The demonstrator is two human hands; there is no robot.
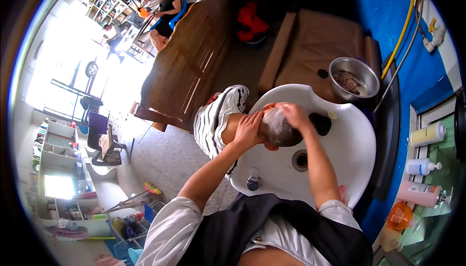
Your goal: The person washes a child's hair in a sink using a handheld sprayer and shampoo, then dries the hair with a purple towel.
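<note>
A person in a black-and-white striped top [213, 125] bends over a white wash basin [352, 144]. The short-haired head [282, 132] hangs inside the basin and has pale lather on its hair. My left hand [249, 129] lies against the back of the neck and the near side of the head, fingers stretched out. Across the far side of the head rests my right hand [295, 116], its fingers laid on the hair and slightly blurred. Neither hand holds a tool. Beside the head are a black pad [320, 124] and the round drain [300, 160].
A chrome tap knob [254, 182] stands on the basin's near left. Behind it are a steel bowl with a cloth [359, 84] and a brown padded seat [325, 38]. Several bottles [420, 193] line the right ledge. A wooden bench [189, 62] stands far left.
</note>
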